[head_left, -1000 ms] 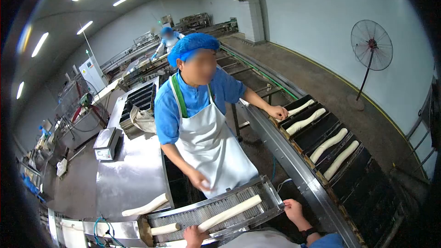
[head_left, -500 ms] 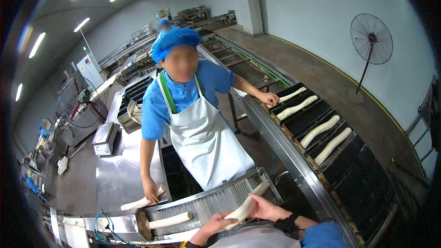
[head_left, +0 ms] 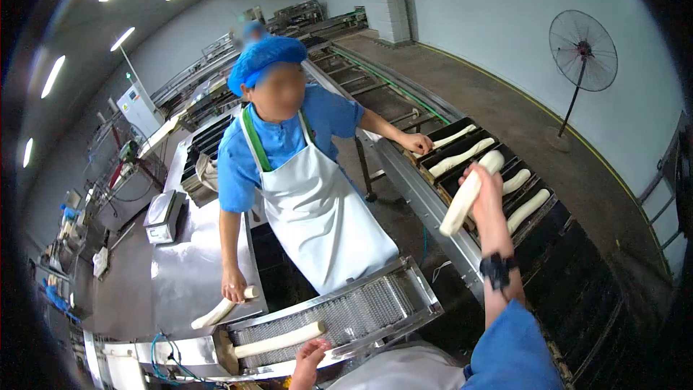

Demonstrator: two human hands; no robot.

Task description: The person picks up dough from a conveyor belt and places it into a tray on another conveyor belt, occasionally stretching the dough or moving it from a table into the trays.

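My right hand (head_left: 490,198) is closed around a long pale dough roll (head_left: 460,211), held tilted above the dark baking pans (head_left: 552,256) on the right. Below and beyond it, several dough rolls lie in the pan slots, one of them a dough roll (head_left: 529,211) near my wrist. My left hand (head_left: 310,362) is at the near edge of the mesh conveyor (head_left: 361,318), fingers partly curled and apart, holding nothing I can see. Just beyond its fingertips, another dough roll (head_left: 281,339) lies on the mesh.
Across from me stands a co-worker in a white apron (head_left: 325,209), one hand on a dough roll (head_left: 214,313) on the steel table (head_left: 173,285), the other at the far pans. A scale (head_left: 163,217) sits on the table. A metal rail (head_left: 440,227) runs beside the pans.
My right hand has carried the dough roll from the mesh conveyor up and right over the pans. My left hand has let go of it and moved left. The conveyor's roll has shifted right.
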